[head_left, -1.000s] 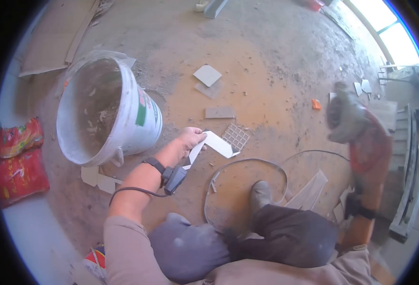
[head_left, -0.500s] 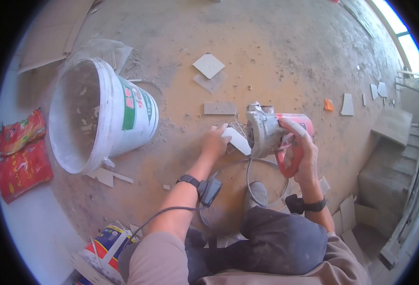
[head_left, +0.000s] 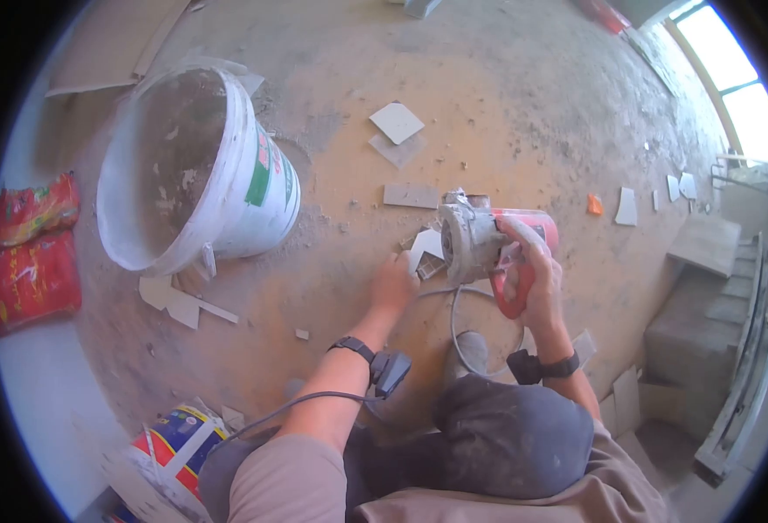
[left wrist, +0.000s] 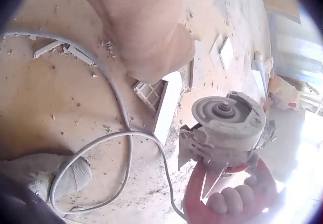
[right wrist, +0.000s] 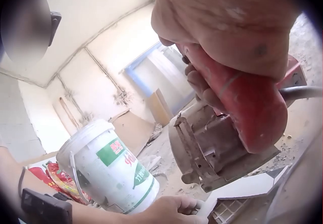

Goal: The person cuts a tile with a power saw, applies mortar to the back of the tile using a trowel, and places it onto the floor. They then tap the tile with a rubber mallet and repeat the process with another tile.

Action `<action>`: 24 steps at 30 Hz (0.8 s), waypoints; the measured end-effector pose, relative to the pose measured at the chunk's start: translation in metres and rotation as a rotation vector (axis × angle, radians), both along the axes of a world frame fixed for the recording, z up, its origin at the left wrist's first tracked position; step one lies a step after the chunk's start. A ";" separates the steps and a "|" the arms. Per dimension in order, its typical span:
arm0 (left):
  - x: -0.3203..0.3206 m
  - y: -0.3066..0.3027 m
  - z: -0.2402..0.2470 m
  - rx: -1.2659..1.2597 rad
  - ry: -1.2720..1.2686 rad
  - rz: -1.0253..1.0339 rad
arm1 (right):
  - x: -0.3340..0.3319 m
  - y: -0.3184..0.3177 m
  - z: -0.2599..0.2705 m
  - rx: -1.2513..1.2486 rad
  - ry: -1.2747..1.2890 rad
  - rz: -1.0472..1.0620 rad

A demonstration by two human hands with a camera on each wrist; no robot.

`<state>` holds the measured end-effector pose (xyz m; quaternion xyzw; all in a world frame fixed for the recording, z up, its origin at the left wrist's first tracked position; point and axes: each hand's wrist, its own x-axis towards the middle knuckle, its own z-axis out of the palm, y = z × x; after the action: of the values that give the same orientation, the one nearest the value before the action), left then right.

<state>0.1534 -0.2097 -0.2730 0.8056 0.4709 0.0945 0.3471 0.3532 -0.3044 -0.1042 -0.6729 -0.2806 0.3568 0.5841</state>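
My left hand (head_left: 392,283) pinches one arm of an angled white tile piece (head_left: 427,242), low over the floor. A grid-patterned tile piece (left wrist: 150,96) lies right beside and under it. My right hand (head_left: 536,279) grips the red loop handle of a dusty tile saw (head_left: 530,225), just right of the white tile. In the left wrist view its round blade (left wrist: 206,111) faces up beside the tile, and my right fingers (left wrist: 233,200) curl through the handle. From the right wrist, the saw's grey guard (right wrist: 212,151) hangs above the tile.
A white bucket (head_left: 243,213) leans at left, near red bags (head_left: 35,292). The saw's cord (head_left: 458,322) loops on the floor by my shoe (head_left: 471,350). A grey tile strip (head_left: 411,195) and a square white tile (head_left: 397,122) lie ahead. Metal rails (head_left: 741,375) stand at right.
My right hand has brought the saw from the far right to beside the tile. My left hand has moved right and lowered the white tile over the grid piece, turning it slightly.
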 end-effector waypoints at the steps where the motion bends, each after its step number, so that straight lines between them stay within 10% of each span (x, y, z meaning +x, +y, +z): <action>1: 0.001 0.001 0.000 -0.005 0.006 -0.001 | 0.001 0.003 -0.003 0.001 -0.008 0.026; 24: -0.002 0.014 0.005 -0.268 -0.087 0.102 | -0.010 0.023 -0.052 -0.092 -0.143 0.147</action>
<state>0.1519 -0.1962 -0.2685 0.7223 0.5039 0.0832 0.4664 0.3427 -0.2814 -0.1564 -0.7004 -0.3536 0.3622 0.5032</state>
